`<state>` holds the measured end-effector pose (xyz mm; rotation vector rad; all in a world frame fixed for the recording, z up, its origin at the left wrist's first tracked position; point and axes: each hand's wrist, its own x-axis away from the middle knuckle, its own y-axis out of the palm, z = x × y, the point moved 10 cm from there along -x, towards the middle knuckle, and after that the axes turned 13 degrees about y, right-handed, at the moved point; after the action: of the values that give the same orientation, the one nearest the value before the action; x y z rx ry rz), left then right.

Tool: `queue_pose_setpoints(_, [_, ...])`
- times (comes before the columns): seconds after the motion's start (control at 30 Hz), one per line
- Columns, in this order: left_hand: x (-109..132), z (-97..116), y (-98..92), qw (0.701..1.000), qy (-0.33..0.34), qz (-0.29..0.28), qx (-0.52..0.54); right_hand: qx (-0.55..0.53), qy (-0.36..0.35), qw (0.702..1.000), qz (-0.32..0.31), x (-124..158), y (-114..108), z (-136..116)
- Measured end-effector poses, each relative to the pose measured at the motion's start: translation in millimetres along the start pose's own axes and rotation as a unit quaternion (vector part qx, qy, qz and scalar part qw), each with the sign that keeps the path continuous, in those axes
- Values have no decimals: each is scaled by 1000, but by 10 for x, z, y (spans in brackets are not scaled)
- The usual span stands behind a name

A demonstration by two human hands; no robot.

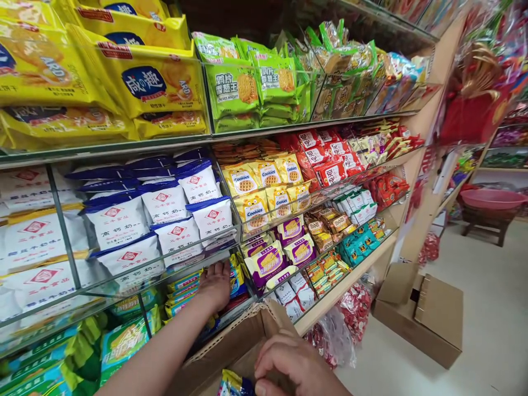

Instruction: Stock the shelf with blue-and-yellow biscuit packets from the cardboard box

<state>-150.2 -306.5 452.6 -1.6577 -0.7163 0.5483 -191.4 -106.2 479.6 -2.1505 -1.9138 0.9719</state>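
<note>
My left hand (214, 286) reaches into a low shelf bin, its fingers extended against blue-and-yellow snack packets (185, 283); the fingertips are partly hidden. Below it, an opened cardboard box (218, 352) is at the bottom of the view. My right hand (292, 360) is over the box's right side, fingers loosely curled with a gap between thumb and forefinger. Close to its fingertips lies a blue-and-yellow packet (235, 384) in the box; whether they touch is unclear. White milk-biscuit bags (173, 236) with blue tops fill the bin above my left hand.
Glass dividers and lips edge the shelves. Yellow biscuit packs (152, 77) and green chive biscuits (235, 82) are above; cookie packs (251, 209) and purple packs (268, 264) are to the right. Another cardboard box (433, 319) stands on the floor near a pink basin (490, 198).
</note>
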Motion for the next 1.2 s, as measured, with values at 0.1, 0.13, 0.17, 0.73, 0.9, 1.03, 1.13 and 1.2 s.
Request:
queue_pose_setpoints(0.1, [9,-32,-90,999,35,-11,25,0,5,1000,2,4,-7,-8])
queue_pose_setpoints(0.13, [26,-49,-131,998,50,-14,35,-1,8,1000,2,7,-9,-11])
queue_pose_setpoints(0.17, [58,-72,-172,997,64,-18,44,-3,12,1000,3,12,-12,-14])
queue_pose_setpoints(0.73, [827,-191,46,986,-41,-162,16,16,58,998,-18,92,-4,-118])
queue_pose_setpoints(0.9, [880,-182,56,987,-61,-147,33,51,51,997,-20,134,18,-138])
queue_pose_setpoints(1.03, [889,-105,-139,993,-45,-88,65,84,28,996,-29,174,63,-153])
queue_pose_setpoints(1.13, [1112,113,-521,994,44,0,98,99,22,994,-33,194,95,-145])
queue_pose_setpoints(1.2, [1434,295,-661,987,95,46,118,102,24,994,-33,197,107,-140])
